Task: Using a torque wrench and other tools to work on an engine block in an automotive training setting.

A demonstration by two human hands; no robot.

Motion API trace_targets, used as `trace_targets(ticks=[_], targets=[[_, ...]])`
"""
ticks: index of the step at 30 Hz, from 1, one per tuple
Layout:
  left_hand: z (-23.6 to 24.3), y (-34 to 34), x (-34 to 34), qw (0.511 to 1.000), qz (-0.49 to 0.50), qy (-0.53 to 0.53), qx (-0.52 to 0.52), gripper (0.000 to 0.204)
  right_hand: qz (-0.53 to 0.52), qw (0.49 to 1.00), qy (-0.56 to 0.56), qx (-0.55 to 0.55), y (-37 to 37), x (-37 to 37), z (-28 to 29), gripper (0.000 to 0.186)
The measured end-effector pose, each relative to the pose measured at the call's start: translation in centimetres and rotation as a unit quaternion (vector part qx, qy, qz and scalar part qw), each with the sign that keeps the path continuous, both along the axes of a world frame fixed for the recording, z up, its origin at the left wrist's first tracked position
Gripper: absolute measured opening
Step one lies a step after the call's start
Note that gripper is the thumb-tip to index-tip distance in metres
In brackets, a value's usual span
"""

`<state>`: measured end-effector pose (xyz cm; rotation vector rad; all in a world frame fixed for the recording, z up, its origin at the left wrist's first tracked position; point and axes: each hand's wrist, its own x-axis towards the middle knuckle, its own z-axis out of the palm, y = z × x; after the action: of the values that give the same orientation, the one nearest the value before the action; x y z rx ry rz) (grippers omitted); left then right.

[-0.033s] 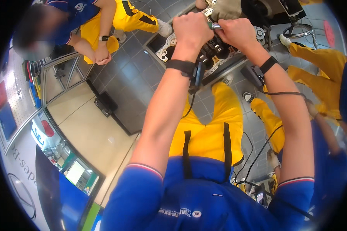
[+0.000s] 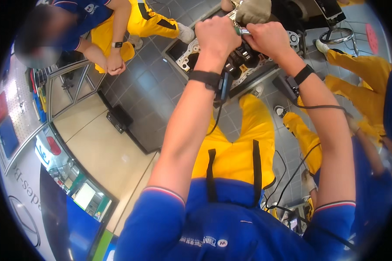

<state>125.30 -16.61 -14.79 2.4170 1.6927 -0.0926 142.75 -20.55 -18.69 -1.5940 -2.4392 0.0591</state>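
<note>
Both of my hands are closed around one hand tool [image 2: 245, 31], which has a green grip and a shiny metal shaft. Only a short piece of it shows, so its exact kind is hidden. My left hand [image 2: 217, 37] wraps the green end, and my right hand [image 2: 268, 38] grips the metal end. Beneath them lies an open engine block [image 2: 191, 57] with a dark crankshaft [image 2: 244, 56] along its middle. A co-worker's gloved hand [image 2: 253, 11] rests at the block's far side, just beyond my hands.
The block lies in a dark metal-edged tray [image 2: 244, 85]. A seated co-worker [image 2: 80, 35] is at the far left, hands clasped. Others in yellow trousers [image 2: 353, 93] stand at the right, by a round stool [image 2: 337, 35]. Cables [image 2: 283, 174] hang beside my right leg. A beige cabinet [image 2: 96, 135] stands left.
My hands stay nearly in place, still gripping the tool, with my left wrist slightly turned. The co-worker's gloved hand has shifted a little over the block's far side.
</note>
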Motion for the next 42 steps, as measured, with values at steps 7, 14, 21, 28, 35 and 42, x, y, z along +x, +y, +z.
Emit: trace_targets(ticks=[7, 14, 21, 28, 35, 42], targets=[[-0.4, -3.9, 0.0, 0.996, 0.087, -0.022, -0.011, 0.025, 0.108, 0.994, -0.002, -0.013, -0.5, 1.0, 0.1, 0.016], [1.1, -8.6, 0.8, 0.978, 0.177, -0.076, -0.083, 0.024, 0.210, 0.976, 0.039, -0.044, -1.5, 2.3, 0.7, 0.021], [2.5, -11.4, 1.5, 0.947, 0.209, -0.104, -0.220, 0.025, 0.315, 0.945, 0.028, -0.088, -1.5, 3.5, 0.3, 0.017], [-0.3, -14.3, 3.4, 0.724, 0.242, -0.347, -0.545, 0.026, 0.408, 0.903, -0.037, -0.131, -2.3, 6.4, 0.8, 0.014], [-5.2, -22.3, 17.8, 0.358, 0.403, -0.614, -0.577, 0.020, 0.530, 0.826, -0.134, -0.138, -2.2, 10.3, 2.3, 0.009], [-5.9, -21.2, 21.7, 0.306, 0.292, -0.722, -0.547, 0.019, 0.164, 0.978, -0.046, -0.122, -2.5, 11.3, 9.1, 0.051]])
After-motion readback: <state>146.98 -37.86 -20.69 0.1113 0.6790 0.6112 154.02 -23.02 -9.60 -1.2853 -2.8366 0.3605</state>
